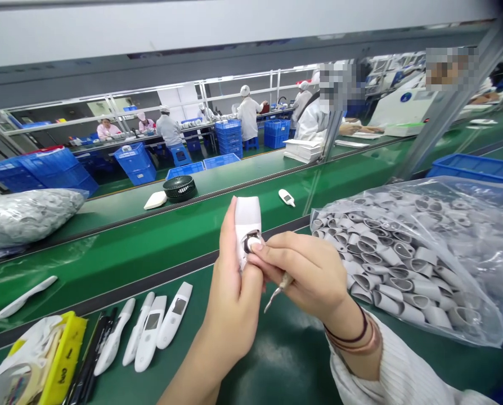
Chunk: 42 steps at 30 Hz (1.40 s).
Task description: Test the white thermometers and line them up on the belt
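The left hand [232,298] is closed around a white device [247,216], fingers wrapped behind it and thumb along its side, holding it upright with the top end clear above the grip. The right hand [310,270] meets it from the right, its fingertips pinched against a small round part [251,244] seated in the device's face, just above the left thumb. The lower fingers of that hand are curled shut on a thin metal tool [277,292], whose point sticks out down and to the left, below the pinch and apart from the device. Both hands hover over the green worktop [285,354]. Right of the grip, near the right wrist, lies a clear plastic bag [479,315] full of pale grey caps [403,264]. Below and left of the grip, four similar white units [150,326] lie side by side on the worktop, with a yellow box [63,354] further left. Beyond the grip, on the green belt [150,242], sit a black fan [179,187] and another small white unit [286,197]. Far behind, other people work at benches among blue crates [135,163].
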Available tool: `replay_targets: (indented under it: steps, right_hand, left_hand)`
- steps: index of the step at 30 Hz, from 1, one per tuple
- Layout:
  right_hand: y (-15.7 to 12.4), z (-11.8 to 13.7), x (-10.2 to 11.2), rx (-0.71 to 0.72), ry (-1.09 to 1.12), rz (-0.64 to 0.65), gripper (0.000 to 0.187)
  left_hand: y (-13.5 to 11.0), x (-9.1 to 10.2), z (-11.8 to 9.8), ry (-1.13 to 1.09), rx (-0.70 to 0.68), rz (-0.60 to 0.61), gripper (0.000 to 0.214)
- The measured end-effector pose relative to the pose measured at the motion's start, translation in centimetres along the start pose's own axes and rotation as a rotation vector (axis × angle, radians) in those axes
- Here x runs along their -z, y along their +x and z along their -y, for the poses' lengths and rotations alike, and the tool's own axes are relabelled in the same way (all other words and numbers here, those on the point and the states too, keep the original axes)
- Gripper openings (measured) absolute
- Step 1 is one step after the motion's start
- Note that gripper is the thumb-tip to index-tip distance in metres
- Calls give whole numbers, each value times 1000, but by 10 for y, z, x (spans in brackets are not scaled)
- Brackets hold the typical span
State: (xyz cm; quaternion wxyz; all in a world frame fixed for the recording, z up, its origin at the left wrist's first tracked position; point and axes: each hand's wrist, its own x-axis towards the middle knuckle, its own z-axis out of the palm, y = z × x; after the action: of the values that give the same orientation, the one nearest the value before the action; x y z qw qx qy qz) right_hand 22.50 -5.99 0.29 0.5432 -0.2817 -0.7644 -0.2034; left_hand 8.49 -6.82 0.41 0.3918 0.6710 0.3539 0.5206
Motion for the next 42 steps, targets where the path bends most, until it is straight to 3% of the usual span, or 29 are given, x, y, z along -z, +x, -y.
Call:
replay_targets:
  steps: [2,5,8,11,15,20,28,32,36,39,42]
  right_hand:
    - [2,0,-1,-125,142,-14,7]
    - [6,0,-1,-535,490,-44,21]
    - [11,0,-2,-893,814,6,38]
    - [11,0,-7,-1031,973,25,46]
    - [7,3,-14,-1074,977,-47,51]
    - [-6,1,-7,-1095,890,-89,51]
    - [-63,-1,16,-1118,561,41,58]
    - [-78,-19,34,-1090,396,199,60]
    - [-92,-65,56,-1131,-15,349,28]
    - [-111,-94,60,-1174,-378,458,19]
    - [-130,-105,55,-1145,-601,616,11]
  left_hand:
    - [0,0,2,-32,40,42,72]
    - [0,-2,4,-7,-2,78,73]
    - [-1,-6,3,86,-39,68,76]
    - [0,-9,-1,155,47,33,77]
    - [2,-10,-4,141,92,7,75]
    - [5,-16,1,137,146,116,75]
    - [-12,-52,30,136,219,391,76]
    - [-16,-56,30,33,265,387,77]
    - [-8,-41,13,-279,350,299,75]
    - [-2,-32,2,-435,394,259,75]
    - [0,-29,2,-449,403,262,76]
